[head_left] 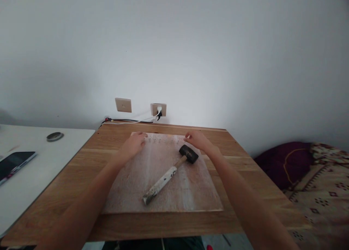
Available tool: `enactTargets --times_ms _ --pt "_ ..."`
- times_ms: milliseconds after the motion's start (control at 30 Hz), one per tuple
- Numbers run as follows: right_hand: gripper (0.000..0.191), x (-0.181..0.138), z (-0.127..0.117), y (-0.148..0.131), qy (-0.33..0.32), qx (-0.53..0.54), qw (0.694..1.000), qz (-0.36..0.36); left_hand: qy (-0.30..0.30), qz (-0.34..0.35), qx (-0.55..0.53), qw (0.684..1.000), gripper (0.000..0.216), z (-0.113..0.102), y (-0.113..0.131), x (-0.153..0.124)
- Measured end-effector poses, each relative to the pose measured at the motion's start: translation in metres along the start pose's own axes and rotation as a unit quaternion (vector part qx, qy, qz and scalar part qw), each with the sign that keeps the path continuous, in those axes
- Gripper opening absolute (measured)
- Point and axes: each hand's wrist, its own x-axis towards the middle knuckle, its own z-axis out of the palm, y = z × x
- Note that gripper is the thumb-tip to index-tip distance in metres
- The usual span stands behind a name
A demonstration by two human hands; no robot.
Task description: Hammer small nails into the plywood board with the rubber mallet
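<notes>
A mallet with a black head [188,154] and a worn, white-painted wooden handle lies diagonally on a flat, pinkish-brown board [131,191]. Along the board's far edge runs a row of several small marks or pins [163,141], too small to make out. My left hand [134,144] rests at the board's far left corner, fingers loosely spread. At the far right corner is my right hand [198,139], just beyond the mallet head, its fingers slightly bent and apart. Nothing shows in either hand, and neither touches the mallet.
The board lies on a wooden table [240,162] against a wall. A white table [35,170] on the left bears a phone or tablet [16,162] and a small round grey object [55,136]. Cables [128,121] run to a wall socket [158,109]. Patterned fabric [324,191] lies right.
</notes>
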Motion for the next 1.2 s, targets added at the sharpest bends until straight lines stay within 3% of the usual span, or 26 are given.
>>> enactTargets --times_ms 133,300,500,667,867,1067,1200 --pt "0.01 0.026 0.01 -0.007 -0.074 -0.035 0.996 -0.019 -0.014 0.023 -0.048 0.998 0.035 0.014 -0.011 0.015" --pt "0.028 0.032 0.011 -0.015 -0.107 -0.058 0.992 -0.042 0.007 0.007 -0.095 0.995 0.029 0.011 -0.021 0.024" --pt "0.022 0.041 0.017 -0.026 -0.159 -0.077 0.983 -0.058 -0.074 0.055 -0.071 0.993 0.02 0.0 -0.015 0.036" --pt "0.031 0.042 0.013 -0.036 -0.15 -0.081 0.981 -0.089 -0.061 0.047 -0.079 0.994 0.015 0.004 -0.01 0.038" --pt "0.025 0.042 0.016 -0.057 -0.154 -0.087 0.978 -0.108 -0.071 0.065 -0.12 0.988 0.009 0.016 -0.007 0.045" --pt "0.029 0.046 0.014 -0.067 -0.135 -0.082 0.978 -0.133 -0.073 0.054 -0.075 0.993 0.028 0.021 -0.002 0.055" --pt "0.026 0.048 0.02 -0.079 -0.139 -0.083 0.976 -0.143 -0.103 0.071 -0.046 0.991 0.017 0.024 0.0 0.062"
